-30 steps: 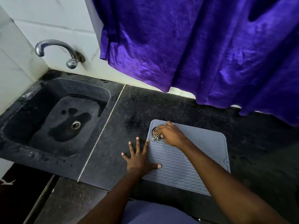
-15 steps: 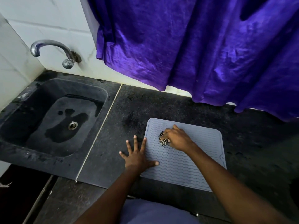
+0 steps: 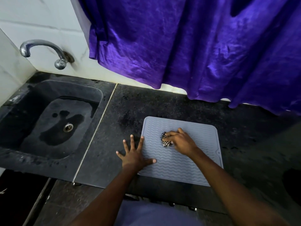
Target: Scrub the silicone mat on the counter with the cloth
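The silicone mat (image 3: pixel 187 170) lies flat on the dark counter (image 3: pixel 123 111), just right of the sink (image 3: pixel 104 95) and near the front edge. Over the last second my cloth (image 3: pixel 166 141) has travelled from the mat's far-left corner towards its middle, so that corner has had its pass and the near and right-hand ridges remain, I judge. My right hand (image 3: pixel 182 141) is curled round the bunched checked cloth, pressing it down. How much cloth sits under my palm I cannot tell. My left hand (image 3: pixel 135 154) has not shifted: fingers splayed flat across the mat's left edge, thumb on the ridges, pinning it against sliding. Behind hangs the purple curtain (image 3: pixel 195 46), and the tap (image 3: pixel 44 51) stands over the sink.
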